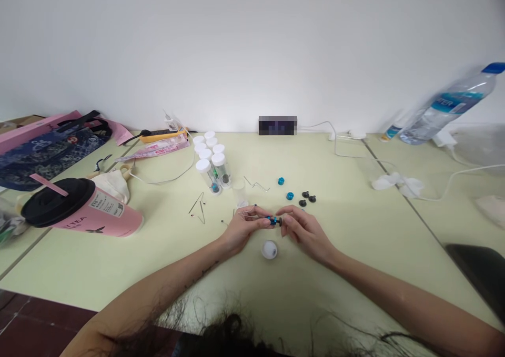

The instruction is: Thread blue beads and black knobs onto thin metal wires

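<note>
Both hands meet above the table (374, 241) near its middle. My left hand (246, 228) is closed on a small shiny blue part (272, 220), with a thin pale wire or rod along its fingers. At the blue part's right end is a black disc-headed piece (280, 222), pinched by the fingertips of my right hand (305, 231). The fingers partly hide how the two pieces join. Just below the hands lies a round white cap (269, 250). Beyond them are two loose blue parts (281, 181) and three black disc-headed pieces (305, 194).
Several white-capped clear vials (205, 170) stand behind left, near an uncapped clear container (239, 189). Bent metal rods (197, 207) lie left of the hands. A pink cup (98, 212) is farther left; a water bottle (450, 107) leans at the right. White cables (437, 196) cross the right side.
</note>
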Available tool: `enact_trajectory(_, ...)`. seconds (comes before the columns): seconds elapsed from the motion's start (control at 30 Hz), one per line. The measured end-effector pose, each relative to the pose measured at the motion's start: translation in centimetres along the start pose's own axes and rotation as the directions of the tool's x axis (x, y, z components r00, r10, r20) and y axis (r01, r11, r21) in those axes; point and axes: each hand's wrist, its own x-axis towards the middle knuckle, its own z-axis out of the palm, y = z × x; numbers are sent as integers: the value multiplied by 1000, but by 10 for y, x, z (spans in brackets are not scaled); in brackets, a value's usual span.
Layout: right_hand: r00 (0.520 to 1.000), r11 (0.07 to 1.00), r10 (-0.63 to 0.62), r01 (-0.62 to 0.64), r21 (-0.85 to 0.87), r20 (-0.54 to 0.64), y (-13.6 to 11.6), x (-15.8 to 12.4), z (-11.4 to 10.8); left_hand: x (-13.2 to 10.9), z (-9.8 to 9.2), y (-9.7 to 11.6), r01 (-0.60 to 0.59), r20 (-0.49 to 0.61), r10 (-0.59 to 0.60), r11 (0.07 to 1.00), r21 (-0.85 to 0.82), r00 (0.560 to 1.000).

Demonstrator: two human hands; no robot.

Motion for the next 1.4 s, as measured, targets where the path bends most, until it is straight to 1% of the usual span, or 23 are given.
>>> enact_trajectory(0.2,1000,999,-24,24,-22,-6,0,0,0,0,2,0,2,-27,-2,1000,0,1000)
enact_trajectory(0.47,999,999,-33,34,22,-18,3,2,0,0,2,0,11,-7,-11,1000,-1,1000)
enact_trajectory(0.77,999,1000,-14,13,-27,-41,3,4,-1,0,5,-1,12,-21,-10,996,93,1000)
enact_trajectory(0.87,1000,999,-13,12,-40,-20,4,5,-2,0,6,-1,-2,-4,2,993,115,1000)
enact_trajectory(1.0,1000,997,-24,24,-72,6,4,3,-4,0,6,-2,19,21,-22,992,127,1000)
enact_trajectory(1.1,998,995,-27,32,-92,62,4,0,-6,0,3,-5,33,35,-38,992,119,999)
enact_trajectory(1.2,994,996,-2,11,-83,106,5,-2,-6,0,1,-7,39,47,-44,994,105,998)
enact_trajectory(1.4,993,988,-5,23,-154,115,9,-1,-5,0,1,-7,43,51,-47,995,86,998)
